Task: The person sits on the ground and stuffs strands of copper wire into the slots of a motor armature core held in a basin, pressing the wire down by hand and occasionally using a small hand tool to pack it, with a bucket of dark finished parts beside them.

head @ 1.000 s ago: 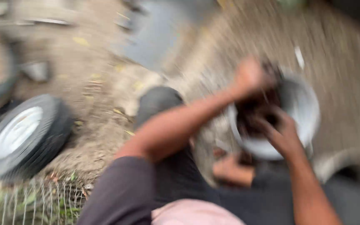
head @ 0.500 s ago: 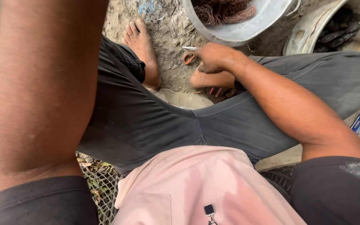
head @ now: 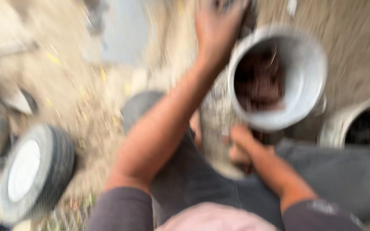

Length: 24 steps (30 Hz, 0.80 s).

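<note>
Left hand (head: 217,32) spread at far rim of round grey metal basin (head: 309,72) of reddish-brown tangle; right hand's (head: 240,137) grip unreadable. Basin likely rigid, moderately heavy; grasp at rim.

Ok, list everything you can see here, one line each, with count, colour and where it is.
Metal bowl: one, grey-white, upper right, on the dirt, holding dark reddish-brown material.
Second round container: one, pale rim, dark contents, far right edge.
Tyre: one, black with white hub, lower left.
Flat grey sheet: one, top centre-left, blurred.
Dirt ground: brown, scattered with yellow leaves.
Trousers: dark grey, centre.
Shirt: pink, bottom centre.
Left hand: raised at the bowl's far rim; grip too blurred to tell.
Right hand: low, just under the bowl's near rim.
</note>
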{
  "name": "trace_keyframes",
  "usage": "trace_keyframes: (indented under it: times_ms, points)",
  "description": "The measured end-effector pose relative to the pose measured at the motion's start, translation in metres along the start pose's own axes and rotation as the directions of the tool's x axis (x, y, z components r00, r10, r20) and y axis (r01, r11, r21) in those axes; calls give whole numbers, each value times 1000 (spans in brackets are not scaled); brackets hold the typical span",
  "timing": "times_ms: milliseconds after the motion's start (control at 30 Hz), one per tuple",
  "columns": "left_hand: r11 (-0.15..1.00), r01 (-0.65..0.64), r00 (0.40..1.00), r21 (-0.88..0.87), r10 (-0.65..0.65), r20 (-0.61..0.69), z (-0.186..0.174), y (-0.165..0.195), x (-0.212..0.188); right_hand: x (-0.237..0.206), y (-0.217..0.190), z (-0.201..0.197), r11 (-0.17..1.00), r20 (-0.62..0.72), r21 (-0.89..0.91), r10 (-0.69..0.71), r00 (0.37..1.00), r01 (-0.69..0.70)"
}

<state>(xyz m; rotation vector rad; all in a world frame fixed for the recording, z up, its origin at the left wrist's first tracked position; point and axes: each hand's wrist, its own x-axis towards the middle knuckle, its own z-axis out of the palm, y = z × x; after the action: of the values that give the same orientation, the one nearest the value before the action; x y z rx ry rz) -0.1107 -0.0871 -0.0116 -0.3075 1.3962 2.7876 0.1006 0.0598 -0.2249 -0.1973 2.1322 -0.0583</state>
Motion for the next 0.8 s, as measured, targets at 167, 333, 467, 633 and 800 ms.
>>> trace_keyframes:
  times_ms: [167,333,467,633,800]
  points:
    - [977,-42,994,207,63,-91,-9,-19,16,-22,-26,-43,986,11,150,-73,997,70]
    - [937,-99,985,334,139,-98,-11,-29,18,-66,-12,-105,717,-324,616,-148,934,327]
    - [928,-88,991,361,119,-64,-14,-32,7,-122,23,-122,160,-331,909,-281,901,384]
    - [908,-93,991,409,126,-53,-28,-43,3,-147,26,-115,375,-647,705,-8,763,602]
    - [970,20,995,244,4,-97,-28,-48,-2,-150,22,-118,428,-765,630,198,613,649]
